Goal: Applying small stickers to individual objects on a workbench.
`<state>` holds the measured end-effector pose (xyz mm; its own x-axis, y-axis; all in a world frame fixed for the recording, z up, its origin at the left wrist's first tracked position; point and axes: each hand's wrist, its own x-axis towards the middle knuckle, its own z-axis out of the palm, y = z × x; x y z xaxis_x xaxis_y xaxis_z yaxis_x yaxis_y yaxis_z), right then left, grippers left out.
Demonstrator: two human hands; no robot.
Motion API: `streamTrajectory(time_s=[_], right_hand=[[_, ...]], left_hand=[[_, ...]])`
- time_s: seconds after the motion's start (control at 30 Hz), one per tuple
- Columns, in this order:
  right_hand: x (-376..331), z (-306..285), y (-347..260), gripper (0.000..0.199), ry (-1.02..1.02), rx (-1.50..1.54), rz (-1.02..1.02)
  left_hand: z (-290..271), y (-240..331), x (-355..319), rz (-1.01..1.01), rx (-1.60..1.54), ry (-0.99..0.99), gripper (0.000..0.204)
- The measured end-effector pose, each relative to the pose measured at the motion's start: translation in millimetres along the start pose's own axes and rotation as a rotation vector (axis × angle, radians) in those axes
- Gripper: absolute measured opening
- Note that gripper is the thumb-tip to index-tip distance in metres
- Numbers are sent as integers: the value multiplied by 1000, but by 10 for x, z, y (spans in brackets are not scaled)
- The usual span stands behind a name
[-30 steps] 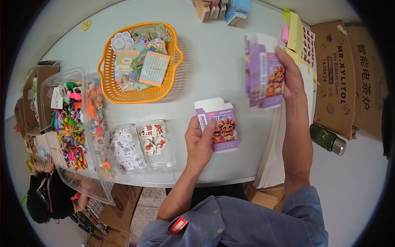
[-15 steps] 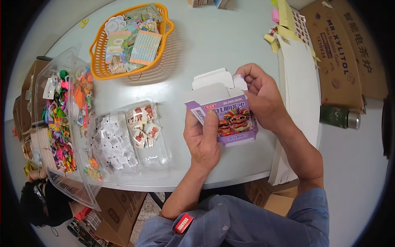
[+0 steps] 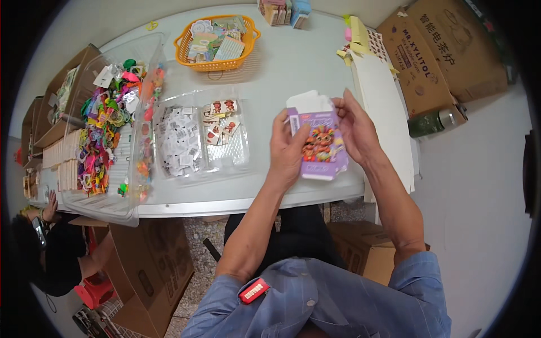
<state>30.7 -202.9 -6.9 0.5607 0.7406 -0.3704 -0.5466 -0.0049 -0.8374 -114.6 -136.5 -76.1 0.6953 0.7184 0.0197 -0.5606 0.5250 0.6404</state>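
The left hand [image 3: 286, 151] squeezes a purple card box [image 3: 319, 145] with white flaps at its top, with the thumb pressed on the front. The right hand [image 3: 356, 130] is at the box's right edge, its fingers bent and a little apart; I can't tell if they pinch it. The box is up over the pale, smooth table [image 3: 282, 73], to the right of a clear plastic tray [image 3: 202, 147] of little white papers and picture cards.
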Motion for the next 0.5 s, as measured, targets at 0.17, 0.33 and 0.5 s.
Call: streamTrajectory(time_s=[0.17,0.33,0.5], right_hand=[[-721,-177,292,21,-49,-236,-225],[-1391,-317,795,22,-30,-343,-205],[-1895,-267,1278,26,-117,-305,-119]], left_hand=[[-158,372,-818,-207,-199,2,56],[-296,369,-1623,-429,-472,-10,39],[-288,182,-2152,-413,-302,109,42]])
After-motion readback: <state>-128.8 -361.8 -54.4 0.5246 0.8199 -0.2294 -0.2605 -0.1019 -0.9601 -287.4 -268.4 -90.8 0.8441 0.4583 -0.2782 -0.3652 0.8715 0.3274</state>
